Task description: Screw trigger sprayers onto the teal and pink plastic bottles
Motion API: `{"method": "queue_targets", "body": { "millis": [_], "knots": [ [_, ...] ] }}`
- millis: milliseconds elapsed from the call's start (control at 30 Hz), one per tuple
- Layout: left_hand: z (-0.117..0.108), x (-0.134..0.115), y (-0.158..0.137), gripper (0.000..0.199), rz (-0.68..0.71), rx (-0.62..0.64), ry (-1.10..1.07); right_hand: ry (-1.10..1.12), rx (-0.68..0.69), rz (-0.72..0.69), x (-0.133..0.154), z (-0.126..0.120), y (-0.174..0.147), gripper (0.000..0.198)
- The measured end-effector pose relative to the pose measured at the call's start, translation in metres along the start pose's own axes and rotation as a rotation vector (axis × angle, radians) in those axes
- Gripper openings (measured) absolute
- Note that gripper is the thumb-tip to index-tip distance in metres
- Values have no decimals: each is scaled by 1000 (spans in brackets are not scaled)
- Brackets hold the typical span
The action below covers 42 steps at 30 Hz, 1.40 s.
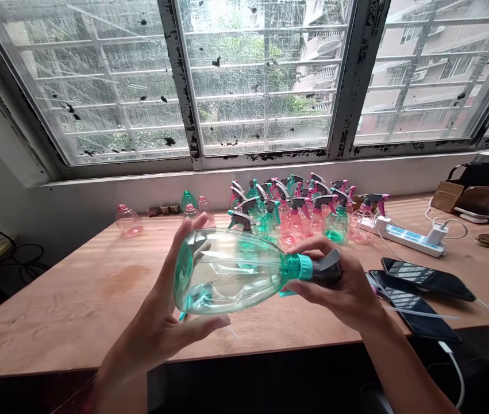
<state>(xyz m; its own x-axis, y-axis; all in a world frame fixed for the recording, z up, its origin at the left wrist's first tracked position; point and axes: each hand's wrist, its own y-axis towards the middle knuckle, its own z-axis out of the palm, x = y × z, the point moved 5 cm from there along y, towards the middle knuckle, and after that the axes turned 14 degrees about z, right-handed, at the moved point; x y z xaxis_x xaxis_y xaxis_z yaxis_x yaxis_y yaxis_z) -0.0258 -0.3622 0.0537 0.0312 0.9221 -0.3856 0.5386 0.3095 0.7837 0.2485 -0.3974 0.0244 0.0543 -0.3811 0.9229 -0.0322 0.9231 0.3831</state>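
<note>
A clear green spray bottle (235, 276) lies sideways in the air over the table's front part, base to the left. My left hand (158, 310) cups the base, fingers along the upper side and thumb below. Around the dark grey spray head (326, 270) and by the teal collar (305, 267), my right hand (343, 287) is closed. A thin tube runs inside the bottle. Through its clear wall shows a teal part (200, 296), whose shape I cannot make out.
Several green and pink spray bottles (291, 221) with heads stand behind. Headless bottles (129, 221) are at the back left. To the right are a white power strip (412, 238), two phones (427, 279) with cables, and a brown box (468, 198). A window (261, 80) rises behind the wooden table (76, 299).
</note>
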Motion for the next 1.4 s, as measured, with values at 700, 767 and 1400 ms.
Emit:
{"method": "queue_targets", "body": {
  "millis": [700, 767, 1400],
  "knots": [
    [2, 8, -5, 120, -29, 38, 182, -52, -18, -66, 0, 1, 1, 34],
    [3, 6, 1, 115, -13, 65, 236, -75, -30, -87, 0, 1, 2, 35],
    [5, 7, 2, 106, 155, -60, 137, 28, 24, -61, 6, 3, 1, 36]
  ]
}}
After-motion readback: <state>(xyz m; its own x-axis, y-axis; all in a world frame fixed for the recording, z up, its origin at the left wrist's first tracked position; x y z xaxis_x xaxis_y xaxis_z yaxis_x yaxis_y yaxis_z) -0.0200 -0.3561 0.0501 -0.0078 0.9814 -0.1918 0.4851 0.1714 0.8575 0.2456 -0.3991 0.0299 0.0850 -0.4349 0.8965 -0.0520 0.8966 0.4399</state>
